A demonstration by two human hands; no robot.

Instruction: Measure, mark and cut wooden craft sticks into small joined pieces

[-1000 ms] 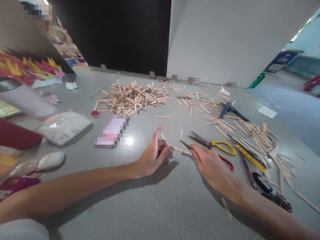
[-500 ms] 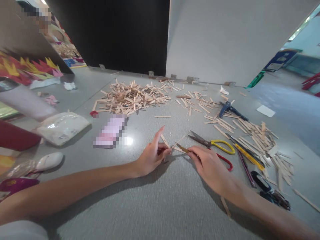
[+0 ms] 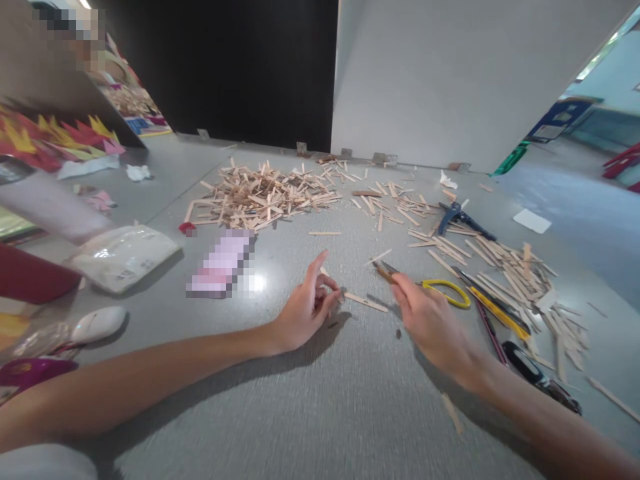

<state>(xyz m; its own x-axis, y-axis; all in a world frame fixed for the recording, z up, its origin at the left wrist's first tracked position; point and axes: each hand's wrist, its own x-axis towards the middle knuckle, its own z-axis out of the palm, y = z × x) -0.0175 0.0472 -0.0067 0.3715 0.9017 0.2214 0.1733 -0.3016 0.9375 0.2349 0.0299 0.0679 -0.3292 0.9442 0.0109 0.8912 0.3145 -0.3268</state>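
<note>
Thumb and finger of my left hand [image 3: 303,310] are pinched together at the near end of a flat wooden craft stick [image 3: 366,302], which points to the right. A short bit of another pale stick [image 3: 324,271] shows behind those fingers. My right hand [image 3: 433,323] is closed around a narrow brown stick-like tool [image 3: 384,272], its exact kind unclear. At the tool's tip is a thin pale wood sliver [image 3: 381,256]. Scissors with a yellow handle loop [image 3: 447,292] lie beside and partly behind my right hand.
A heap of craft sticks [image 3: 265,193] lies at the back, with more sticks [image 3: 520,273] at the right. Blue-handled pliers [image 3: 453,217], a yellow cutter [image 3: 500,313], a pink phone-like rectangle [image 3: 223,260], a plastic packet [image 3: 130,257] and a white mouse [image 3: 100,325] lie around. Upright boards [image 3: 425,80] stand behind.
My right hand has moved up and slightly right, away from my left hand, carrying the brown tool and the sliver. It now covers more of the scissors. My left hand stays nearly still.
</note>
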